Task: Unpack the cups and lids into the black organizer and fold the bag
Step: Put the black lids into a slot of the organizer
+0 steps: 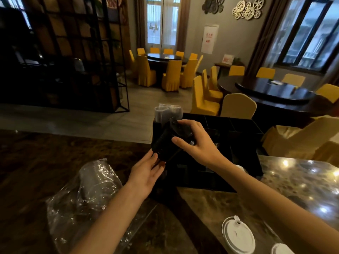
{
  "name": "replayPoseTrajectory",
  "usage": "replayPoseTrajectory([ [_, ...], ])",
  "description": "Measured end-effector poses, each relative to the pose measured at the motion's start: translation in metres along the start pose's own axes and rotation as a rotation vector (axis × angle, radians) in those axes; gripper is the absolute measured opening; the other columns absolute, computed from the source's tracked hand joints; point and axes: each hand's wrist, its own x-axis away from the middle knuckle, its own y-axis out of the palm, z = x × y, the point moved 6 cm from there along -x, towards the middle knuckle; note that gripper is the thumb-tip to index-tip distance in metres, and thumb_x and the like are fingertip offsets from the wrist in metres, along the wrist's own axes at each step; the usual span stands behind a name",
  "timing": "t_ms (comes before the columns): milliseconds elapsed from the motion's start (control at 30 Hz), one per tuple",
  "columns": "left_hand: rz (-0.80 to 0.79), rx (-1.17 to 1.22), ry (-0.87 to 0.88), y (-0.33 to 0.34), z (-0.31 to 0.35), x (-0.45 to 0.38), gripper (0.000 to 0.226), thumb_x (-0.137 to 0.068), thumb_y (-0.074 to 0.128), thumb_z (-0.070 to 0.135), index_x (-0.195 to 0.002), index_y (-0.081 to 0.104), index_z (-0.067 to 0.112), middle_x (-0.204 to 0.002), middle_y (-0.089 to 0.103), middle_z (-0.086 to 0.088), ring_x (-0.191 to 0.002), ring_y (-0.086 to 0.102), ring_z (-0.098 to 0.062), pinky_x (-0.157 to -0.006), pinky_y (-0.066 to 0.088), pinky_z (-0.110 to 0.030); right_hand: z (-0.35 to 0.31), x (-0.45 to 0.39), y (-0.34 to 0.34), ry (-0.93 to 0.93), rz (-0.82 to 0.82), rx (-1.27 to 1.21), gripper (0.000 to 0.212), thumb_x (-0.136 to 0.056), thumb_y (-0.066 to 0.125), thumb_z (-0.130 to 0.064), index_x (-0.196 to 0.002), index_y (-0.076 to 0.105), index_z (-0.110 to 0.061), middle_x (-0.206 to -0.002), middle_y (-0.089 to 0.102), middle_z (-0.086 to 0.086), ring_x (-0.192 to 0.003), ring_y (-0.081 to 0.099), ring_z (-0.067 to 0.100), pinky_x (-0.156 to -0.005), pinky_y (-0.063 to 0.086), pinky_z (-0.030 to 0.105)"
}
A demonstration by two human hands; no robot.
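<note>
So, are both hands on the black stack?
Yes: the left hand supports its bottom and the right hand grips the black stack.

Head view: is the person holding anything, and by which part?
Yes. Both hands hold a tilted stack of black lids over the black organizer: the right hand grips its upper end, the left hand supports its lower end.
</note>
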Motion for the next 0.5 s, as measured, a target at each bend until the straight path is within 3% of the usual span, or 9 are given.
replayPoseTrajectory([
  [100,0.058,-0.026,0.029,-0.004,-0.004,0.0,0.031,-0.097,0.064,0.005,-0.125,0.064,0.016,-0.117,0.069,-0.009,-0.107,0.069,-0.025,-0.074,0.059,-0.03,0.002,-0.002,0.0,-0.017,-0.011,0.005,0.058,-0.095,0.075,-0.037,-0.146,0.053,-0.02,-0.145,0.048,0.002,-0.129,0.054,0.013,-0.11,0.049,0.03],
  [233,0.193,-0.002,0.062,-0.007,-0.011,0.003,0.02,-0.094,0.067,0.003,-0.113,0.069,0.01,-0.105,0.074,-0.012,-0.097,0.072,-0.023,-0.059,0.061,-0.023,0.009,-0.003,0.006,-0.043,-0.032,0.014,0.059,-0.095,0.074,-0.038,-0.146,0.053,-0.02,-0.148,0.046,0.0,-0.13,0.053,0.012,-0.112,0.049,0.036],
  [367,0.289,-0.012,0.072,-0.008,-0.018,0.006,0.012,-0.094,0.066,0.0,-0.104,0.069,0.007,-0.103,0.073,-0.013,-0.094,0.071,-0.021,-0.067,0.055,-0.024,0.02,-0.004,0.016,-0.062,-0.047,0.059,0.061,-0.094,0.074,-0.044,-0.147,0.051,-0.025,-0.151,0.043,-0.001,-0.135,0.05,0.014,-0.113,0.048,0.037],
  [500,0.29,-0.023,0.035,-0.01,-0.025,0.006,0.016,-0.097,0.061,0.0,-0.113,0.066,0.002,-0.103,0.071,-0.014,-0.094,0.07,-0.02,-0.075,0.054,-0.028,0.035,-0.009,0.023,-0.077,-0.074,0.098,0.061,-0.093,0.073,-0.05,-0.147,0.05,-0.032,-0.155,0.039,-0.003,-0.138,0.046,0.012,-0.107,0.043,0.021],
])
